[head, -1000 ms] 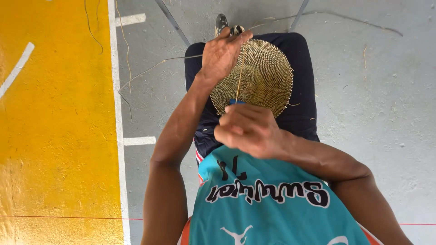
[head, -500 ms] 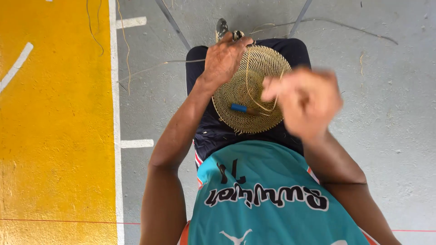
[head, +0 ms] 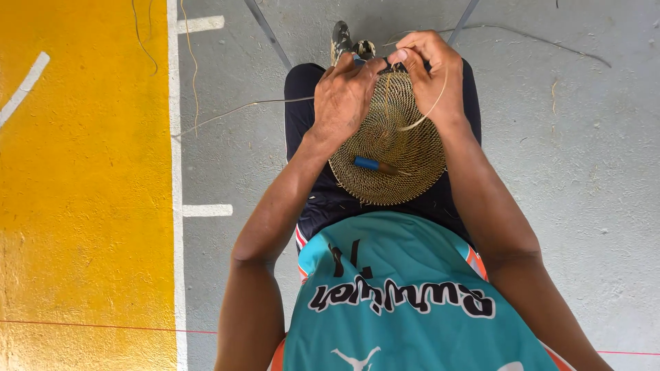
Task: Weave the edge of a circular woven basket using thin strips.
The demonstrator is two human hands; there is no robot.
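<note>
Head view: woven disc (head: 392, 148) under left hand (head: 344, 96)

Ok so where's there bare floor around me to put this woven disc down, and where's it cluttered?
Bare grey floor lies right of the right forearm. The yellow painted strip on the left is bare too, bordered by the white line. It is crowded at the top: both hands, left hand and right hand, work the woven disc, with loose fibre strands and metal legs nearby.

Left hand (head: 347, 96), right hand (head: 430, 69) — fingers pinched.
</note>
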